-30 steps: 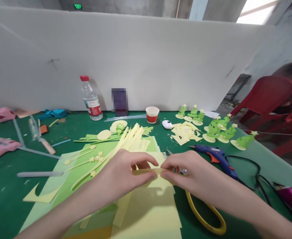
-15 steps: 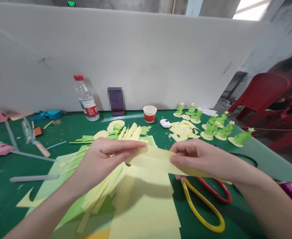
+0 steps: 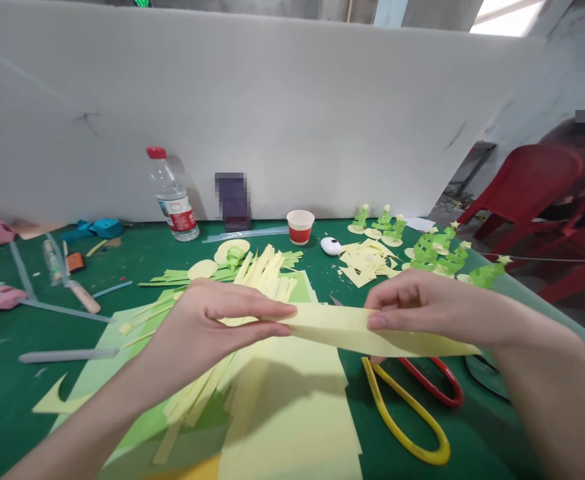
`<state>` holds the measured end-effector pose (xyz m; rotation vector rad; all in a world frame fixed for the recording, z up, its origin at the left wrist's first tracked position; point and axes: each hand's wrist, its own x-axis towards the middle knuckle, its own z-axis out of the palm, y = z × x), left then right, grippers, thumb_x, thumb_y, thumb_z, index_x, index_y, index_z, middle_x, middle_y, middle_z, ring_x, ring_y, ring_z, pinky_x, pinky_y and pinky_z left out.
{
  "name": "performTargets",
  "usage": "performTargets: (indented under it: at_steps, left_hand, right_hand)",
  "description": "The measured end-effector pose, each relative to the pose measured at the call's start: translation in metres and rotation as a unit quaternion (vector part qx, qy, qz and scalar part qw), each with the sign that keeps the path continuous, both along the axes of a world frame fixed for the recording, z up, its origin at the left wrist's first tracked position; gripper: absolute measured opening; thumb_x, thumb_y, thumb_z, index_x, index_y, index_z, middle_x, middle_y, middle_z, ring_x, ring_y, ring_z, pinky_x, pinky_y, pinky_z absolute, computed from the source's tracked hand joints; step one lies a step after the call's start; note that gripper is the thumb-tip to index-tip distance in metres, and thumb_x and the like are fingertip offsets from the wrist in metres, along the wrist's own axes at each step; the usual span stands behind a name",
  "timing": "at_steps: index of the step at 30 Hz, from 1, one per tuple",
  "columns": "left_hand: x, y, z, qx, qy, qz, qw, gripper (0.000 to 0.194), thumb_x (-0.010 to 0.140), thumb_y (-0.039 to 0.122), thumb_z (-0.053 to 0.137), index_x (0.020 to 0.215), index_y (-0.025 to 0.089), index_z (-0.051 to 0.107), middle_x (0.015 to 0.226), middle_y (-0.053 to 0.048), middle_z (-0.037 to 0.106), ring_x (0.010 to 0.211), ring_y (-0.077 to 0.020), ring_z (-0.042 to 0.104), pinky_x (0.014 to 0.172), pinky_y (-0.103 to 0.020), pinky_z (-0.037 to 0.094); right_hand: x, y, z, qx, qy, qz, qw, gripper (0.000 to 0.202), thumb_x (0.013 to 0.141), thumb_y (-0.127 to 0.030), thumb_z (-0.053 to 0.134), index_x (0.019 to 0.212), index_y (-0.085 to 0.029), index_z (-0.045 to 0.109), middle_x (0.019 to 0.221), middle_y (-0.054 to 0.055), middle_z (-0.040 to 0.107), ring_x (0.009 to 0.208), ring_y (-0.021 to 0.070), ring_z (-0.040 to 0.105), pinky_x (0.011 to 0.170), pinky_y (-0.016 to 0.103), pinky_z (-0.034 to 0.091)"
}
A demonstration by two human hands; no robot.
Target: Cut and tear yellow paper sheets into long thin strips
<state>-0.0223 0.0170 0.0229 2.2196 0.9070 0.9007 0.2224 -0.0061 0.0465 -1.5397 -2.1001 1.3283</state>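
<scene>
Head view: one pale yellow paper strip (image 3: pixel 342 329), raised above the near paper stack (image 3: pixel 292 427), running left to right between the two hands. Left hand (image 3: pixel 222 320): thumb and fingers narrowed to a flat pinch on the strip's left end. Right hand (image 3: pixel 422 307): thumb laid on the near face, fingers behind, gripping farther right; the free right end extends over the scissors (image 3: pixel 437 457).

Handling, as judged: very light; thin and flexible, somewhat springy along its length; dry, with little slip; easily creased, edges liable to tear. Best hold: a light, flat pinch near each end, keeping the middle unpressed. Loose strips (image 3: pixel 265 267): far-left of the stack, likely similar.
</scene>
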Motion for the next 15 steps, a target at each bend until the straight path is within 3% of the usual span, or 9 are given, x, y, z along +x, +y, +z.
performTargets:
  at_steps: [5,8,10,12,15]
  left_hand:
    - [-0.002,0.001,0.000,0.044,-0.018,0.005,0.999,0.016,0.074,0.021,0.064,0.078,0.035,0.072,0.078,0.005,0.070,0.064,-0.0116,0.063,0.056,-0.018,0.050]
    - [-0.002,0.000,0.000,0.052,-0.020,0.047,0.997,0.012,0.073,0.024,0.064,0.072,0.033,0.072,0.089,0.005,0.069,0.072,-0.0122,0.064,0.061,-0.017,0.050]
    - [0.001,-0.002,0.002,0.018,0.005,0.066,0.998,0.008,0.072,0.028,0.065,0.070,0.032,0.072,0.080,0.007,0.071,0.067,-0.0121,0.064,0.056,-0.015,0.049]
    - [0.005,-0.005,0.004,-0.025,0.036,0.056,0.997,0.008,0.072,0.029,0.065,0.068,0.030,0.072,0.069,0.007,0.072,0.060,-0.0120,0.064,0.050,-0.014,0.048]
    - [0.013,-0.011,0.004,-0.061,0.072,0.012,0.995,0.014,0.075,0.027,0.061,0.067,0.026,0.072,0.066,0.007,0.073,0.054,-0.0114,0.064,0.050,-0.015,0.047]
  right_hand:
    - [0.023,0.006,0.001,0.014,-0.035,0.033,0.999,0.032,0.077,-0.041,0.054,0.056,-0.017,0.051,0.051,-0.005,0.033,0.046,0.0072,0.028,0.044,0.021,0.022]
    - [0.030,0.006,0.001,0.038,-0.065,0.022,0.997,0.031,0.078,-0.044,0.051,0.062,-0.018,0.055,0.055,-0.004,0.043,0.048,0.0088,0.038,0.045,0.020,0.028]
    - [0.024,0.002,-0.001,0.108,-0.079,-0.016,0.991,0.028,0.081,-0.044,0.049,0.075,-0.020,0.061,0.074,0.001,0.059,0.066,0.0142,0.053,0.057,0.023,0.040]
    - [0.008,-0.004,-0.004,0.179,-0.074,-0.042,0.980,0.028,0.083,-0.043,0.047,0.087,-0.022,0.065,0.096,0.003,0.064,0.088,0.0191,0.056,0.075,0.028,0.042]
    - [-0.022,-0.012,-0.014,0.192,-0.045,-0.022,0.980,0.028,0.083,-0.042,0.049,0.096,-0.024,0.065,0.099,0.001,0.065,0.090,0.0178,0.057,0.077,0.025,0.042]
